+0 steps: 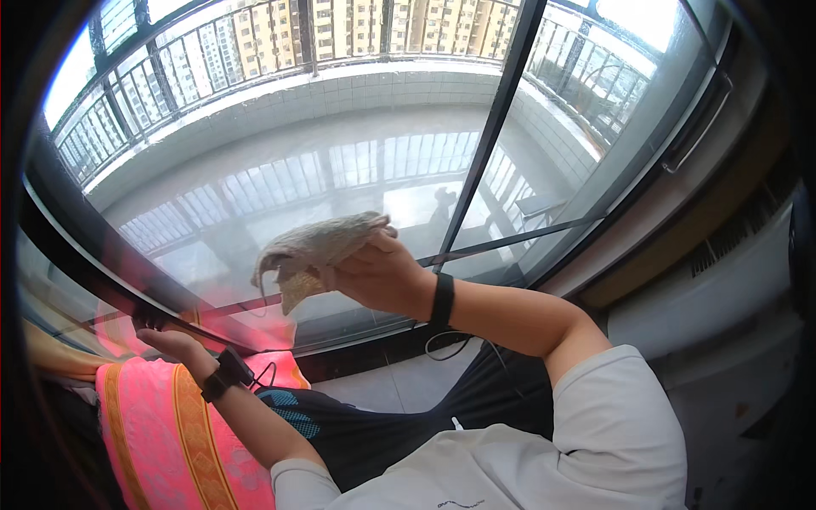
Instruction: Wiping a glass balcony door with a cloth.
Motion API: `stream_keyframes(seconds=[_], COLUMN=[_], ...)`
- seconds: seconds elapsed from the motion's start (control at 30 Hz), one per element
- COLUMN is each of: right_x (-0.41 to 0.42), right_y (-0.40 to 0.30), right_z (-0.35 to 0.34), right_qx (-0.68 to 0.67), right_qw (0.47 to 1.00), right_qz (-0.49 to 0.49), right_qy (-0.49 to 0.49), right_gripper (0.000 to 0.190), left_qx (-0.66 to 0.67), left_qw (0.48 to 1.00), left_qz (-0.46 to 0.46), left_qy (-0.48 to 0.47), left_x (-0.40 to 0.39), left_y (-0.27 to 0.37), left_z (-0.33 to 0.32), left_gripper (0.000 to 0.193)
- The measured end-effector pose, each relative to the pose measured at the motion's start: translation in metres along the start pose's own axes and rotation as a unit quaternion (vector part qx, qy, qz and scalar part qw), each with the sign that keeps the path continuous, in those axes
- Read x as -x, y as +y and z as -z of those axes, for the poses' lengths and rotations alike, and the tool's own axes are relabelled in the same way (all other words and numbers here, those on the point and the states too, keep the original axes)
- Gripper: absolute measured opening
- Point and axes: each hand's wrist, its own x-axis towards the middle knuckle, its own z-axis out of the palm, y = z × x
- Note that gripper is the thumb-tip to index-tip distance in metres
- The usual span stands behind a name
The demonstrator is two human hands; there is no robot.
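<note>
My right hand [389, 274] grips a worn grey cloth [325, 239] in front of a large glass pane [268, 191]. The cloth is bunched, and a yellowish piece [301, 288] hangs out below it. Whether the cloth presses on the glass or is slightly off it, I cannot tell. Lower left, my left hand [169, 342] is at the dark window frame [210, 333], above a pink towel [153, 433] with orange bands. Its fingertips are hard to make out against the dark frame. Both wrists wear black bands.
Beyond the glass lies a balcony with a tiled low wall [357, 90] and a metal railing [185, 83]. A dark upright bar [491, 137] divides the panes. On the right is a metal handle [700, 127]. A thin cable [446, 357] loops below my right wrist.
</note>
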Motion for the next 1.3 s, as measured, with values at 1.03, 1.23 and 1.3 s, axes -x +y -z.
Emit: stream_keyframes(seconds=[1.03,1.23,1.3], right_x=[-0.136,-0.164,-0.152], right_y=[-0.123,-0.189,-0.190], right_z=[-0.073,-0.138,-0.130], right_qx=[-0.050,0.024,0.123], right_qw=[0.995,0.992,0.979], right_qz=[-0.012,0.119,0.156], right_qy=[0.080,0.033,-0.047], right_gripper=[0.038,0.043,0.047], left_qx=[-0.061,0.013,-0.008], left_qw=[0.997,0.994,0.996], left_qz=[0.045,0.089,0.079], left_qy=[-0.018,-0.058,-0.038], left_x=[-0.013,-0.019,-0.021], left_y=[0.017,0.017,0.014], left_z=[0.024,0.032,0.039], left_gripper=[0.084,0.091,0.089])
